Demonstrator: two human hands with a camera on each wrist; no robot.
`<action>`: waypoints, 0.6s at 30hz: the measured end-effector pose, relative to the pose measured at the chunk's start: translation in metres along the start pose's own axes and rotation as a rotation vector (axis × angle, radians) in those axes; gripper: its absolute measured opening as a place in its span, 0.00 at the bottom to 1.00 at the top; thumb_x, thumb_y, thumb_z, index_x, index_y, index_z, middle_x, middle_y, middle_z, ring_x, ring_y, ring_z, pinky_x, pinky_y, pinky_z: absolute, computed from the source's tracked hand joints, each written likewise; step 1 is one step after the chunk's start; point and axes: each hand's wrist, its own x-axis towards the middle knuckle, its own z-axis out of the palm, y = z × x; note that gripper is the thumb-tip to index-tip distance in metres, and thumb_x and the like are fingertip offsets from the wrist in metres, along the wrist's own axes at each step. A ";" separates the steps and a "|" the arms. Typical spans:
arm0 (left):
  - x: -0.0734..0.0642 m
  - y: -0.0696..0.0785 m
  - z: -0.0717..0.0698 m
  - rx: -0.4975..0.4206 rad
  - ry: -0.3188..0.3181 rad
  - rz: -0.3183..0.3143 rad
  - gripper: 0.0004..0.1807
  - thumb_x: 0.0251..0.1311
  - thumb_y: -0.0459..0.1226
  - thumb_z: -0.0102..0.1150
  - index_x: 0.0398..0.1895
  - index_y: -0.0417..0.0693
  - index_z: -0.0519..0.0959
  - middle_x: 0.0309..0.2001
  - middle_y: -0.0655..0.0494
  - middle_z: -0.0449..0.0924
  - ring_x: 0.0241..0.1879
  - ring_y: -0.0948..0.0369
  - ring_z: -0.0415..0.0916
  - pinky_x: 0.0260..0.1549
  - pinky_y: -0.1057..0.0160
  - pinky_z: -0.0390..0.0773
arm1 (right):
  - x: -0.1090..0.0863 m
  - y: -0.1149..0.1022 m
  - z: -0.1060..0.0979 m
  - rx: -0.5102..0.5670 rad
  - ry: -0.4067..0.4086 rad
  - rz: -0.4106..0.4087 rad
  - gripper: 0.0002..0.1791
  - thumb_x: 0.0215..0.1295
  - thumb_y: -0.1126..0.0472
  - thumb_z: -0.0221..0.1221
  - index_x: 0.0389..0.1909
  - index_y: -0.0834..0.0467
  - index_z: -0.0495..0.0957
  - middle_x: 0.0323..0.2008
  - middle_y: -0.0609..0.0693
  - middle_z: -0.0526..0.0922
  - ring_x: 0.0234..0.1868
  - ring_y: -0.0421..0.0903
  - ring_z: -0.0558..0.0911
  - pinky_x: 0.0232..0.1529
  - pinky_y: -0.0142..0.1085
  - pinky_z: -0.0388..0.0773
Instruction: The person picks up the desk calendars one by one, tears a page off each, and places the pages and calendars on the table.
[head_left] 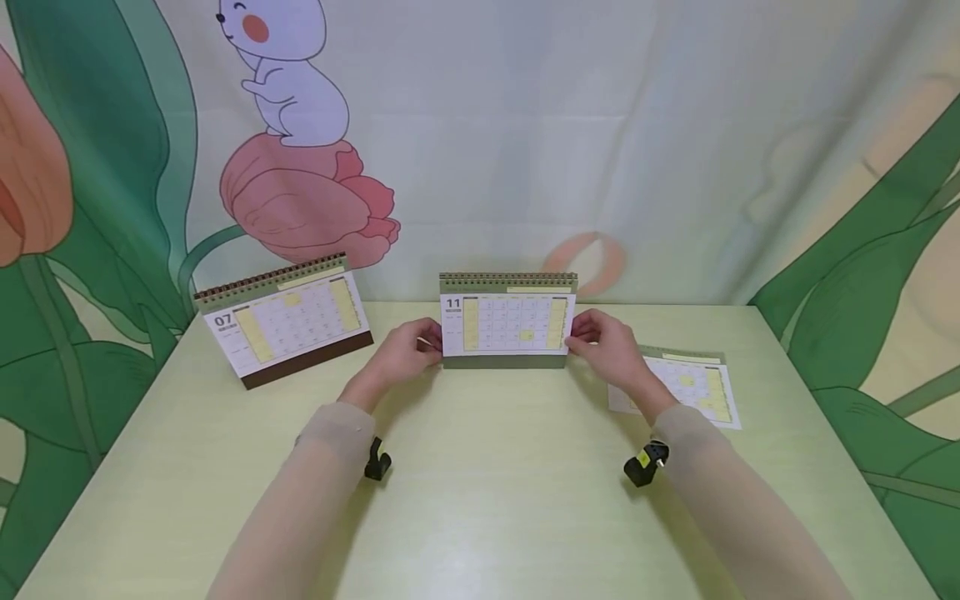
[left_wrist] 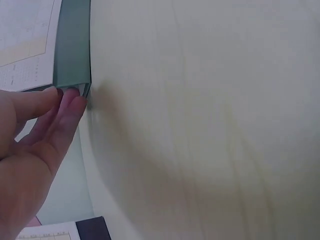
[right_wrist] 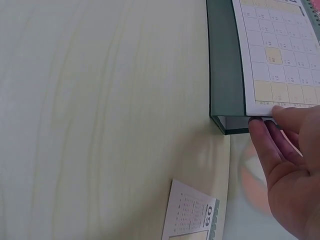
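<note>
A desk calendar with a green base stands upright at the back middle of the table, showing page 11 under its spiral binding. At its left edge, my left hand holds the lower corner, with thumb and fingertips close together at the end of the green base. The right hand pinches the opposite edge. Its thumb lies at the page border and the other fingers reach in behind the page. Both hands hold the calendar between them near the table's back edge.
To the left, a second desk calendar with a brown base stands angled, open at page 07. A calendar sheet marked 09 lies flat on the right, partly hidden by my right forearm. A printed curtain hangs behind the table.
</note>
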 end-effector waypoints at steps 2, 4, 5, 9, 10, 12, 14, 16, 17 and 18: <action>-0.005 0.001 -0.003 -0.016 -0.013 0.001 0.13 0.65 0.24 0.59 0.53 0.32 0.76 0.47 0.41 0.81 0.49 0.47 0.81 0.53 0.51 0.79 | -0.002 -0.001 -0.003 0.005 -0.001 0.002 0.13 0.68 0.67 0.66 0.50 0.66 0.77 0.45 0.59 0.84 0.47 0.54 0.84 0.47 0.40 0.81; -0.011 0.003 -0.007 -0.030 -0.018 -0.006 0.15 0.67 0.25 0.58 0.55 0.33 0.76 0.49 0.39 0.81 0.51 0.45 0.80 0.54 0.49 0.78 | -0.003 -0.002 -0.005 0.011 -0.005 0.002 0.13 0.69 0.66 0.66 0.51 0.65 0.77 0.45 0.58 0.84 0.48 0.53 0.84 0.47 0.39 0.80; -0.015 0.004 -0.010 -0.029 -0.018 -0.008 0.15 0.67 0.25 0.58 0.56 0.33 0.76 0.50 0.38 0.80 0.51 0.45 0.79 0.54 0.48 0.77 | -0.004 -0.002 -0.007 0.015 -0.009 0.001 0.13 0.69 0.65 0.66 0.51 0.64 0.77 0.45 0.58 0.84 0.48 0.52 0.84 0.47 0.39 0.80; -0.028 0.005 -0.020 -0.004 0.016 -0.008 0.15 0.69 0.27 0.58 0.57 0.35 0.77 0.52 0.37 0.80 0.52 0.45 0.78 0.55 0.47 0.76 | -0.008 -0.002 -0.014 0.030 -0.011 -0.005 0.13 0.69 0.65 0.65 0.51 0.65 0.77 0.46 0.59 0.84 0.47 0.53 0.84 0.45 0.35 0.80; -0.031 0.005 -0.024 0.004 0.028 -0.013 0.15 0.69 0.28 0.58 0.57 0.36 0.77 0.52 0.37 0.80 0.52 0.45 0.78 0.55 0.47 0.76 | -0.010 -0.001 -0.016 0.033 -0.010 -0.005 0.13 0.69 0.65 0.65 0.51 0.65 0.77 0.46 0.59 0.84 0.47 0.53 0.84 0.44 0.35 0.81; -0.039 0.003 -0.030 0.025 0.053 -0.022 0.15 0.70 0.29 0.58 0.58 0.38 0.76 0.51 0.38 0.81 0.52 0.45 0.79 0.54 0.47 0.76 | -0.012 0.000 -0.020 0.034 -0.011 -0.005 0.13 0.69 0.66 0.65 0.51 0.65 0.77 0.46 0.59 0.84 0.46 0.52 0.84 0.44 0.35 0.82; -0.047 0.001 -0.038 0.032 0.080 -0.037 0.16 0.71 0.30 0.58 0.59 0.39 0.76 0.51 0.40 0.81 0.51 0.46 0.79 0.52 0.48 0.76 | -0.015 0.002 -0.024 0.029 -0.015 -0.005 0.12 0.69 0.65 0.65 0.50 0.64 0.78 0.46 0.58 0.84 0.46 0.51 0.84 0.44 0.36 0.83; -0.055 -0.002 -0.046 0.036 0.116 -0.053 0.16 0.71 0.30 0.58 0.59 0.39 0.75 0.49 0.42 0.81 0.49 0.47 0.79 0.50 0.50 0.76 | -0.017 0.005 -0.028 0.026 -0.026 -0.011 0.11 0.70 0.66 0.64 0.49 0.64 0.78 0.44 0.58 0.84 0.44 0.51 0.84 0.45 0.39 0.84; -0.060 -0.004 -0.050 0.043 0.141 -0.060 0.15 0.71 0.31 0.58 0.58 0.39 0.75 0.48 0.42 0.81 0.48 0.48 0.80 0.49 0.51 0.76 | -0.018 0.006 -0.031 0.024 -0.032 -0.014 0.10 0.70 0.66 0.64 0.48 0.64 0.78 0.44 0.58 0.84 0.44 0.51 0.84 0.45 0.41 0.84; -0.064 -0.006 -0.054 0.047 0.170 -0.069 0.14 0.71 0.31 0.58 0.58 0.39 0.76 0.47 0.43 0.81 0.47 0.48 0.80 0.48 0.52 0.76 | -0.020 0.006 -0.033 0.025 -0.035 -0.015 0.10 0.70 0.66 0.64 0.48 0.64 0.78 0.43 0.58 0.84 0.43 0.52 0.84 0.45 0.42 0.84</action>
